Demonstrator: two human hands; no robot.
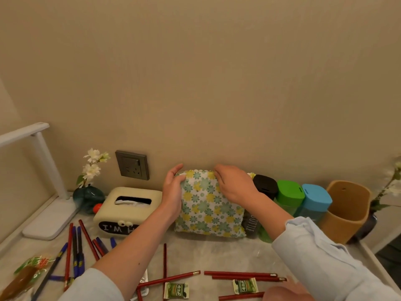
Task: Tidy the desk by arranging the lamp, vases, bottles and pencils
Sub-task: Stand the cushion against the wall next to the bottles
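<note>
A floral green-and-yellow pouch [208, 205] stands against the wall at the desk's back. My left hand [172, 190] grips its upper left corner and my right hand [235, 183] grips its top right edge. Right of it stand three bottles with black [265, 186], green [289, 193] and blue [315, 197] lids. A white lamp [46, 170] stands at the left, with a dark green vase [87, 197] of white flowers beside it. Red pencils [240, 275] and blue pens [77, 253] lie scattered on the desk front.
A cream tissue box [128, 210] sits left of the pouch below a wall socket [132, 165]. A tan holder [346, 210] and a second flower vase [368, 224] stand at the right. Wrapped sweets [175, 290] lie among the pencils.
</note>
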